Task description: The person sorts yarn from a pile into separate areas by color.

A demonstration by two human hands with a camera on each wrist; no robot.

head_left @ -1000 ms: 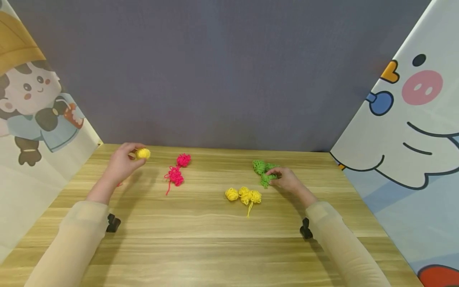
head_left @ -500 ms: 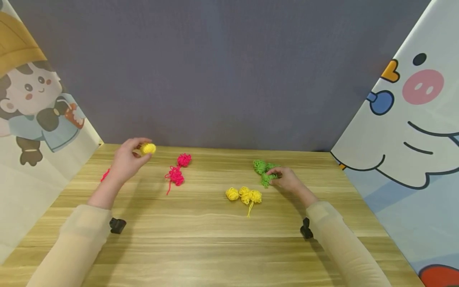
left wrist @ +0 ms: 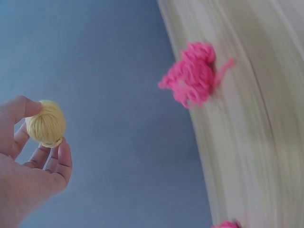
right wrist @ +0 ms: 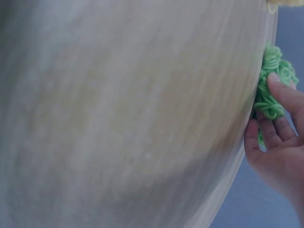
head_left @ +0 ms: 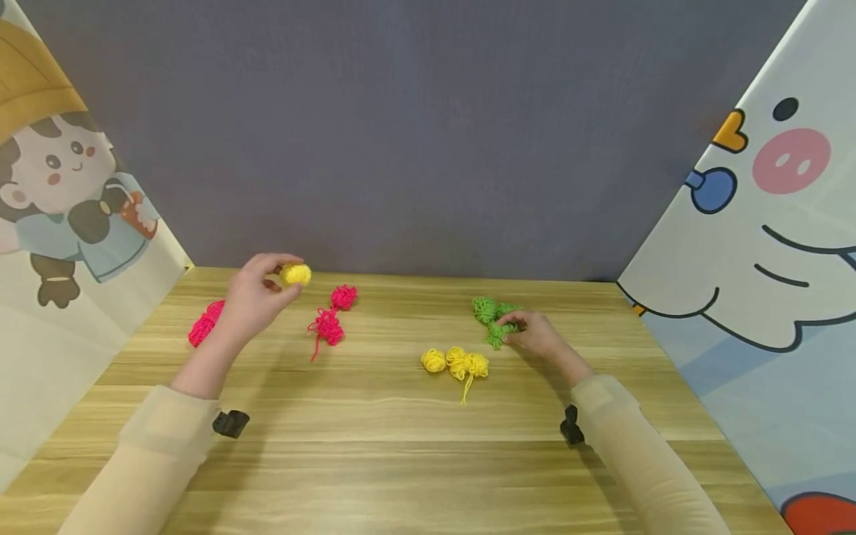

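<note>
In the head view my left hand [head_left: 253,303] pinches a small yellow yarn ball [head_left: 296,275] between thumb and fingers, raised above the far left of the table. The left wrist view shows the ball's wound strands [left wrist: 46,122] at the fingertips. My right hand [head_left: 537,336] grips the nearest green yarn ball [head_left: 498,334] at table level, thumb on one side and fingers on the other. Two more green balls [head_left: 484,310] touch it from behind; one is partly hidden by the hand.
A row of three yellow yarn balls [head_left: 457,362] with a loose tail lies mid-table. Two joined pink yarn balls [head_left: 328,327] lie right of my left hand. More pink yarn [head_left: 206,323] sits behind my left forearm. A grey panel [head_left: 414,141] stands along the back.
My left hand has moved right and slightly away with the yellow yarn ball, uncovering the pink yarn at the left. My right hand has stayed on the green yarn ball.
</note>
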